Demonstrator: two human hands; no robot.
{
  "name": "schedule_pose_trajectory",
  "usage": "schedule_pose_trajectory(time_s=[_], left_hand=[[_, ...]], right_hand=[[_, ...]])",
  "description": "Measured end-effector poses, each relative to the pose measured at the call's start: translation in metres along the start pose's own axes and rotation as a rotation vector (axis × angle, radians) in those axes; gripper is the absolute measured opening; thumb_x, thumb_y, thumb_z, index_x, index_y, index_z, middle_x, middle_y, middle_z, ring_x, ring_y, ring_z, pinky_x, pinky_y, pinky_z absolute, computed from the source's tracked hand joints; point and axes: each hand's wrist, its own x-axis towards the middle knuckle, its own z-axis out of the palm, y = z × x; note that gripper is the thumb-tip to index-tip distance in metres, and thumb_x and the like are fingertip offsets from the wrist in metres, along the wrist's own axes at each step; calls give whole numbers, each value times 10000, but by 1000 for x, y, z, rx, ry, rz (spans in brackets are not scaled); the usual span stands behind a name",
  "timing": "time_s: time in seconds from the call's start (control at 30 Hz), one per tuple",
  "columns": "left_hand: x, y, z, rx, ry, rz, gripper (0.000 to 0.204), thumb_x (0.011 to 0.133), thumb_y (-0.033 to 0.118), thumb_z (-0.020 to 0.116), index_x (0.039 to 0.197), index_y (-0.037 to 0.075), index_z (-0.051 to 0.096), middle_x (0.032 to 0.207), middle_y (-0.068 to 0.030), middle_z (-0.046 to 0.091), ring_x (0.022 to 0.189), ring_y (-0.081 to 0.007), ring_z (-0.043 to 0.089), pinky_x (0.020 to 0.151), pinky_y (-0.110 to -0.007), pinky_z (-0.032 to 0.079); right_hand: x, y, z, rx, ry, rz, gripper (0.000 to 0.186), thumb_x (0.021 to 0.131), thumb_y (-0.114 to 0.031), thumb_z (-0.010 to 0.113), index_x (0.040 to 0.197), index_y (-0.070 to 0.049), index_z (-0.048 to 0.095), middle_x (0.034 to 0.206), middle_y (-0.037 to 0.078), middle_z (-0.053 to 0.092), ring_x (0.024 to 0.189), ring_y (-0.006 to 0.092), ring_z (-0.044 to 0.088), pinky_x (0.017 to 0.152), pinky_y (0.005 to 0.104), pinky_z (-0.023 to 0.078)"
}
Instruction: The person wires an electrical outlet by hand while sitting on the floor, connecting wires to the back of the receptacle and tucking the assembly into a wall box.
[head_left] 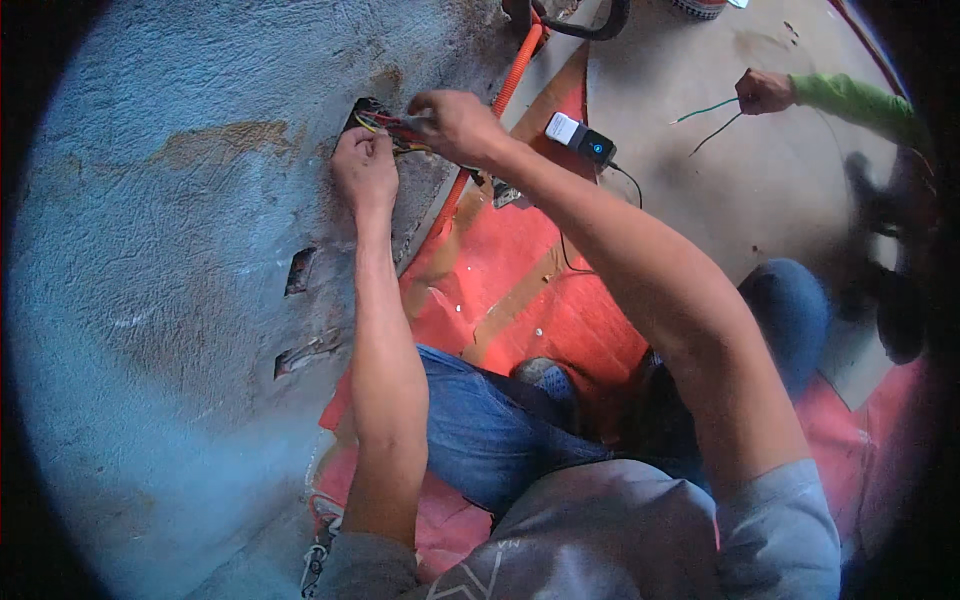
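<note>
Several thin electrical wires (392, 123), red and yellow-green among them, come out of a dark rectangular wall box (366, 108) in the rough plaster wall. My left hand (366, 172) is just below the box, thumb and fingers pinched on the wires. Across from it, my right hand (455, 125) is curled round the same bundle; its fingertips are slightly blurred and partly hidden. Yellow wire shows under the right hand.
Orange corrugated conduit (516, 72) runs along the wall's foot. A white-and-black device with a cable (582, 138) lies on the floor by my right forearm. Another person's hand (766, 92) holds green wires at right. Two more wall cutouts (300, 271) sit lower.
</note>
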Motion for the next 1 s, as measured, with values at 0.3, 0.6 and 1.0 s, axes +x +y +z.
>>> schedule_pose_trajectory(time_s=[0.3, 0.6, 1.0], left_hand=[[-8, 13, 0, 94, 3, 89, 132, 965, 43, 626, 1022, -71, 591, 800, -96, 685, 743, -173, 687, 637, -306, 514], [-7, -4, -15, 260, 48, 52, 170, 939, 113, 688, 994, -41, 641, 806, -96, 713, 715, -150, 673, 663, -310, 520], [-3, -11, -12, 346, 37, 103, 199, 919, 161, 680, 1007, -18, 671, 835, -185, 747, 763, -292, 738, 704, -408, 545]], right_hand=[[63, 15, 14, -253, -227, -188, 341, 909, -357, 649, 1075, -72, 734, 997, 228, 720, 917, 441, 690, 819, 498, 548], [75, 5, 6, -161, -340, -184, 361, 904, -357, 633, 1077, -53, 719, 1020, 236, 710, 974, 419, 678, 851, 495, 526], [56, 3, 5, -220, -350, -88, 382, 927, -406, 661, 1080, -61, 720, 971, 228, 721, 901, 443, 690, 805, 488, 554]])
